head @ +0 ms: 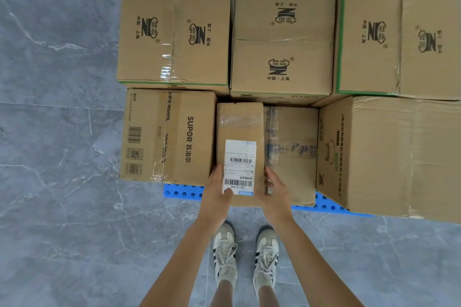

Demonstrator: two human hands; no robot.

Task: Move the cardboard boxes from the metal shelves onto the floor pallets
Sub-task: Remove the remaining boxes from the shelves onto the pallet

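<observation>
A narrow cardboard box (pixel 239 124) with a white shipping label lies between the SUPOR box (pixel 167 136) and a taped box (pixel 291 154) on the blue floor pallet (pixel 183 192). My left hand (pixel 217 192) grips the narrow box's near left corner, thumb on the label. My right hand (pixel 275 190) holds its near right side, fingers curled against the edge. The box's near end juts slightly past the pallet's front.
Three logo boxes (pixel 174 30) (pixel 283 42) (pixel 399 40) fill the pallet's back row. A large box (pixel 389 154) stands at the front right. Grey marble floor (pixel 59 107) spreads to the left and near me. My feet (pixel 245 254) stand just before the pallet.
</observation>
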